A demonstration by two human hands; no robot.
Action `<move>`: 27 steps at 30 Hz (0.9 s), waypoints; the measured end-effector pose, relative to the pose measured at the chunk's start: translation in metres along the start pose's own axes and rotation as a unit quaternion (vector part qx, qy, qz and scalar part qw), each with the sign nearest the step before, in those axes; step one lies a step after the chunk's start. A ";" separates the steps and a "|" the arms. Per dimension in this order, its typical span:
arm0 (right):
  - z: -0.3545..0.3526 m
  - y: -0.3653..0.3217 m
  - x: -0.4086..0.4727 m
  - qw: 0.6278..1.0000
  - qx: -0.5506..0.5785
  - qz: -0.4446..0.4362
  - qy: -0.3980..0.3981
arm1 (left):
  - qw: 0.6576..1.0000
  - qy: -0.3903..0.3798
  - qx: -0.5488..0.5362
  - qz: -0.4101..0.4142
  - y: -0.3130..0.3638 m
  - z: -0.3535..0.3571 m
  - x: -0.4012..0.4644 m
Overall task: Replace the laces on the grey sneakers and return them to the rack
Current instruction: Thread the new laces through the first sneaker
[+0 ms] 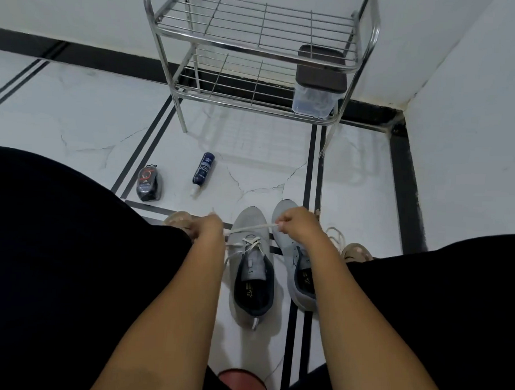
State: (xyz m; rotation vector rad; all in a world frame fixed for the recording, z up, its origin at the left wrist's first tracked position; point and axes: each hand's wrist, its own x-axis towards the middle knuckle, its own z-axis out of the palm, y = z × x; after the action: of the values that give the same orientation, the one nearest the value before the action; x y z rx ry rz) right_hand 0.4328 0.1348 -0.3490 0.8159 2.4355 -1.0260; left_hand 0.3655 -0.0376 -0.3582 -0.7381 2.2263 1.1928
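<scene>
Grey knit sneakers (pixel 252 253) look light; their soft white flat lace (pixel 253 228), stretched taut, is pinched by left hand (pixel 205 226) and right hand (pixel 296 225) near its ends.

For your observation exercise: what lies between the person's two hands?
In the head view, a taut white lace spans from the left hand to the right hand, crossing above the left grey sneaker.

both hands (pixel 211 226) (pixel 296 225) pulling white lace (pixel 253 228) taut over grey sneaker (pixel 252 261)
</scene>
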 end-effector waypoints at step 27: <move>0.081 0.051 0.018 0.989 0.040 0.100 -0.098 | 0.930 -0.050 0.327 0.163 -0.070 0.072 0.018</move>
State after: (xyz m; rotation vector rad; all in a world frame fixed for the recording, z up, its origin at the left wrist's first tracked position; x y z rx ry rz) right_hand 0.4607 0.1106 -0.4393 0.9187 2.1143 -1.0767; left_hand 0.4116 -0.0126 -0.4452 -0.0393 2.4942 0.5187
